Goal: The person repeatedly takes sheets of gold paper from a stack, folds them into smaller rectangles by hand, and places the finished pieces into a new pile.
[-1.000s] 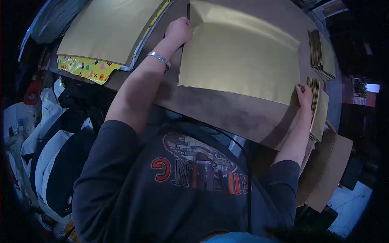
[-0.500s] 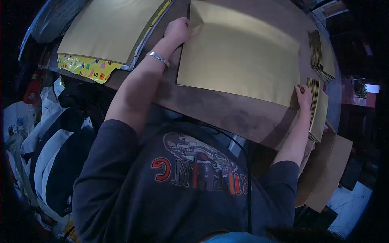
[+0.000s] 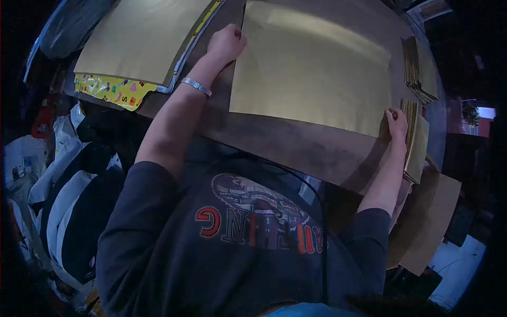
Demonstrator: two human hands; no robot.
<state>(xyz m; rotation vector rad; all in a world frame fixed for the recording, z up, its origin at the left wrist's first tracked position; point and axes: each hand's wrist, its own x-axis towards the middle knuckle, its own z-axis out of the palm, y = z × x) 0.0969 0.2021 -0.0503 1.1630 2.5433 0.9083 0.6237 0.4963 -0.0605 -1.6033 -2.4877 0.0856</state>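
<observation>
A large gold-tan paper sheet (image 3: 311, 74) lies spread out in front of me. At its left edge is my left hand (image 3: 227, 43), a bracelet on the wrist, fingers curled closed on the edge. My right hand (image 3: 397, 124) pinches the sheet's near right corner between thumb and fingers. Just beside that hand stands a bundle of folded gold-tan paper (image 3: 417, 140).
On the left, a stack of similar sheets (image 3: 140, 39) rests on yellow printed wrapping (image 3: 113, 91). Another folded bundle (image 3: 420, 68) sits at the far right of the brown table (image 3: 274, 134). An open cardboard box (image 3: 430, 222) is below the right edge.
My left hand has shifted slightly left. The raised crease near the sheet's far left corner has flattened. My right hand stays at its corner.
</observation>
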